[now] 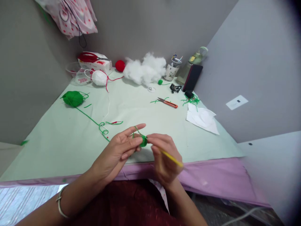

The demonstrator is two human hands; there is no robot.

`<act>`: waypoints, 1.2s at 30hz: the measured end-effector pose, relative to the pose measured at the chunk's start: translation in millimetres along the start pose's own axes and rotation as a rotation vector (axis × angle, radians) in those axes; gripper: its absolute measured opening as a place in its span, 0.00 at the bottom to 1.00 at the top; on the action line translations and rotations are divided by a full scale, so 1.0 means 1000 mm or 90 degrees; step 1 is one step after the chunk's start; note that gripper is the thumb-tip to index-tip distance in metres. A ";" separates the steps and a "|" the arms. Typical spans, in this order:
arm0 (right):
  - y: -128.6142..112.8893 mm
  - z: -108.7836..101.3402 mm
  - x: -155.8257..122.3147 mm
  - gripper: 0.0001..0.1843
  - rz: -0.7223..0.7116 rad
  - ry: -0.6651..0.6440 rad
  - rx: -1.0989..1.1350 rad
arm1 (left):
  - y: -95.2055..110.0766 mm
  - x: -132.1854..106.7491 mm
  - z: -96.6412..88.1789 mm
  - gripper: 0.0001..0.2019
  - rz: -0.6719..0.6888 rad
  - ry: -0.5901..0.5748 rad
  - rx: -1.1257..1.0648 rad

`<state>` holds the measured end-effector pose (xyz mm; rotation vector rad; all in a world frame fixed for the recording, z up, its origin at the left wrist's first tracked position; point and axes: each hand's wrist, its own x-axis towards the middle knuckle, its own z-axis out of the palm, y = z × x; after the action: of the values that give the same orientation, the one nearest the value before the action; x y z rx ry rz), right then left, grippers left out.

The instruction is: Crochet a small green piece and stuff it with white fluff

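Observation:
A small green crochet piece (143, 141) is pinched between the thumb and fingers of my left hand (123, 145). Green yarn loops over that hand's raised index finger. My right hand (166, 155) grips a crochet hook (171, 158) with a yellow handle, its front end at the green piece; the tip is hidden by the fingers and the work. From the left hand, the working yarn (88, 116) runs back across the table to a green yarn ball (73, 98) on the left.
Orange thread snips (168, 102) lie beyond my hands. White stuffing (145, 69), a red yarn ball (120, 66) and a white yarn ball (99, 77) sit at the back. A pen cup (171, 69), a bottle (185, 71) and white paper (202, 118) are to the right.

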<state>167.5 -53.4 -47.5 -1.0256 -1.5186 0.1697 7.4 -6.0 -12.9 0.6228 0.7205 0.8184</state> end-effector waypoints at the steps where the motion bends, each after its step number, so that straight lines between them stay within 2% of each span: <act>1: -0.001 -0.001 0.004 0.16 0.058 0.024 0.062 | 0.002 0.000 -0.001 0.20 0.008 0.007 -0.002; 4: -0.004 0.000 0.014 0.12 0.196 0.082 0.247 | 0.006 -0.001 -0.001 0.18 0.046 0.016 0.034; 6: -0.003 0.002 0.017 0.10 0.233 0.069 0.320 | 0.005 -0.002 0.001 0.19 0.056 0.002 0.066; 8: -0.003 0.006 0.017 0.10 0.233 0.043 0.312 | 0.001 -0.003 0.002 0.19 0.071 -0.005 0.095; 12: -0.003 0.008 0.008 0.14 0.142 0.020 0.139 | -0.006 0.000 0.004 0.20 0.124 0.026 0.129; 14: -0.002 0.006 0.003 0.18 0.042 0.011 0.024 | -0.007 0.002 0.004 0.21 0.104 0.019 0.099; 16: -0.002 0.003 0.002 0.20 -0.014 0.005 -0.027 | -0.005 0.004 0.003 0.20 0.054 0.001 0.045; 19: -0.002 0.000 0.009 0.16 0.111 0.046 0.091 | 0.000 0.005 0.001 0.16 0.018 -0.002 -0.015; 22: -0.002 0.001 0.016 0.11 0.218 0.071 0.261 | 0.001 0.003 0.001 0.15 0.046 0.011 0.001; 25: 0.000 0.004 0.017 0.08 0.246 0.029 0.296 | -0.002 0.001 0.003 0.16 0.072 -0.002 0.054; 31: 0.006 0.004 0.017 0.10 0.340 0.046 0.382 | -0.003 0.001 0.005 0.14 0.093 -0.043 0.081; 36: 0.005 0.000 0.021 0.12 0.336 0.042 0.426 | -0.001 0.001 0.004 0.12 0.105 -0.032 0.120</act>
<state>172.5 -36.3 -35.9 -0.8408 -0.9838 0.9384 11.1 -6.9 -12.1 0.8787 0.7131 0.8889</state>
